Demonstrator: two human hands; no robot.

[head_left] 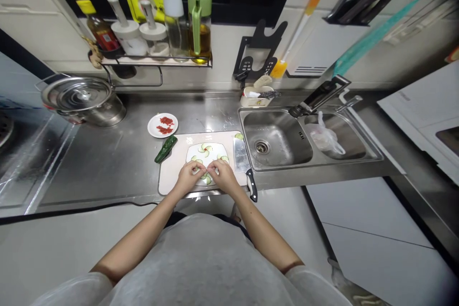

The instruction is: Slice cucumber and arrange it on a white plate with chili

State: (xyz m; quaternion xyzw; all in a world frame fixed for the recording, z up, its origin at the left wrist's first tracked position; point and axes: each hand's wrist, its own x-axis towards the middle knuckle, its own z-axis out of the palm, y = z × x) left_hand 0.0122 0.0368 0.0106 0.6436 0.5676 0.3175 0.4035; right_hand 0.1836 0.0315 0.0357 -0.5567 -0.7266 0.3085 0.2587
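Both hands meet over a white squarish plate (191, 154) that lies on a pale cutting board (171, 177). My left hand (189, 175) is closed in a pinch above the plate's near part; what it pinches is too small to make out. Fingertips almost touching it, my right hand (223, 175) is pinched the same way, its content hidden too. Thin green-edged cucumber slices (205, 150) form a pinwheel with a red centre at the plate's far side, and more slices lie under and around the hands. A cleaver (241, 154) rests along the board's right side, its black handle towards me.
A piece of cucumber (166, 148) leans at the board's left edge. Behind it sits a small plate (152, 126) of chopped red bits. A lidded steel pot (103, 110) stands far left. To the right is a double sink (276, 136); bottles (200, 24) stand on the shelf.
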